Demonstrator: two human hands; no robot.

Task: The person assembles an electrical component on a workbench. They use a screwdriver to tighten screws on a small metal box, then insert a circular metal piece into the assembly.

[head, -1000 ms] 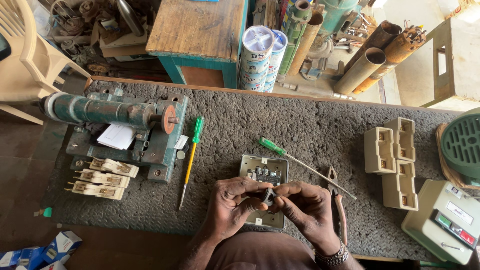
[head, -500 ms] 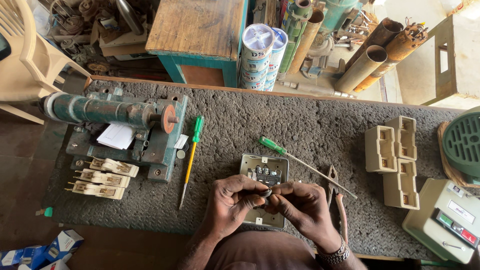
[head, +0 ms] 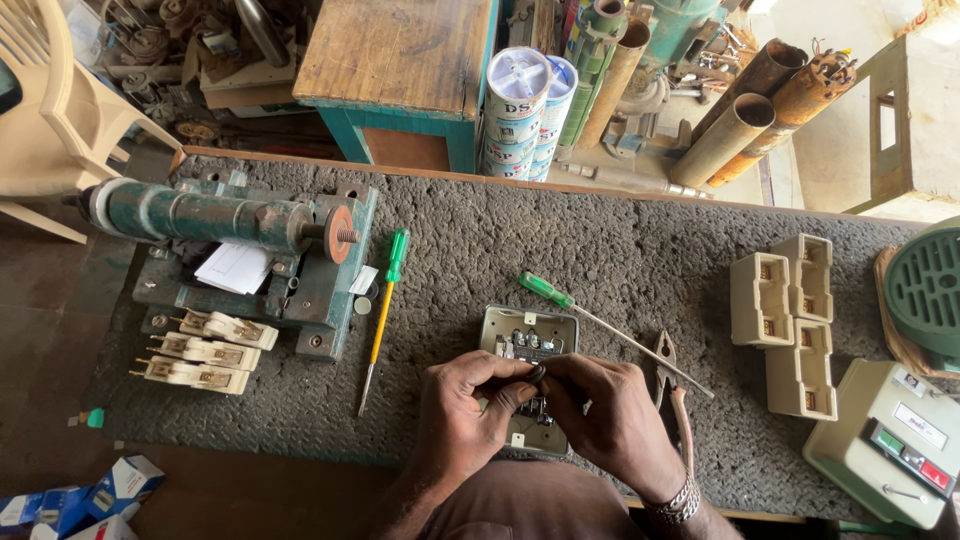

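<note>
Switch box [head: 528, 340], grey metal and roughly square, lies open-faced on the dark mat [head: 640, 240] just ahead of the person, with a row of pale terminals and small screws showing inside. Its near half is hidden under the hands. Left hand [head: 462, 415] and right hand [head: 610, 420] meet over it, fingertips pinched together on a small dark part; what it is cannot be told. Pliers [head: 668, 375] lie just beside the right hand, and a green-handled screwdriver [head: 600, 325] rests beyond the box.
</note>
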